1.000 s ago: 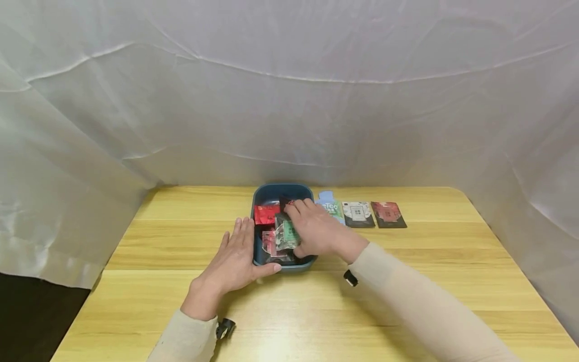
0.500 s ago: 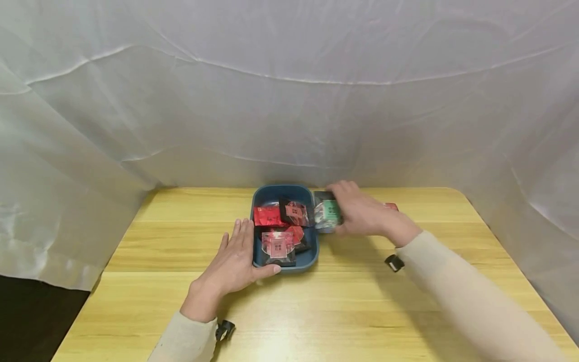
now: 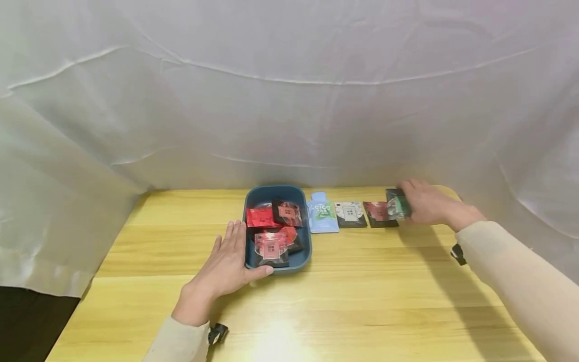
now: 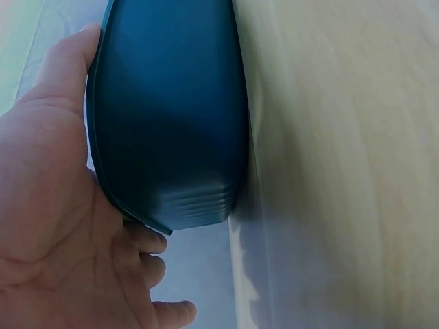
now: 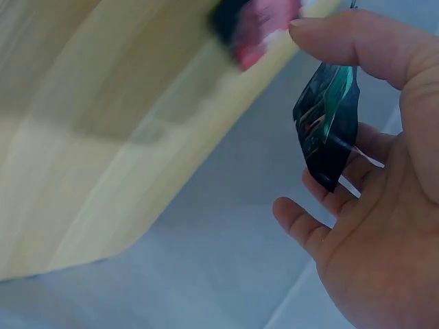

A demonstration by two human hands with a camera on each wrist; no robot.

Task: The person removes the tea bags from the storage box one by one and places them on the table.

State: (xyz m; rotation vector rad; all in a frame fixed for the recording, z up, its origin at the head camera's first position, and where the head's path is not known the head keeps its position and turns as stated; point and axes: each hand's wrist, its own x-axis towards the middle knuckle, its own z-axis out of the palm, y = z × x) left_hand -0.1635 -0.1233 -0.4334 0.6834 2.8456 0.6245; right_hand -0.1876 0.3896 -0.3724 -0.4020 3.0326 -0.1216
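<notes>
My right hand (image 3: 429,203) holds a black-and-green tea sachet (image 3: 398,203) above the right end of a row of packets. In the right wrist view the thumb and fingers pinch this tilted sachet (image 5: 329,120). It partly covers a red-and-black sachet (image 3: 375,213) lying on the table. My left hand (image 3: 223,264) rests along the left side of a dark blue container (image 3: 271,193), fingers straight, thumb at its front rim. Inside the container lie a bright red packet (image 3: 261,218), a black-and-red sachet (image 3: 288,213), a pink-and-black sachet (image 3: 271,250) and others partly hidden beneath.
To the container's right, a light blue packet (image 3: 323,224) with a green print and a white-and-black sachet (image 3: 350,214) lie flat in line. Grey fabric (image 3: 289,115) hangs behind the wooden table (image 3: 344,301). The table's rounded back right corner is near my right hand.
My right hand lifted the black-and-green sachet out of the container and carried it right, past the packets in the row. My left hand stays at the container; the head view has shifted slightly.
</notes>
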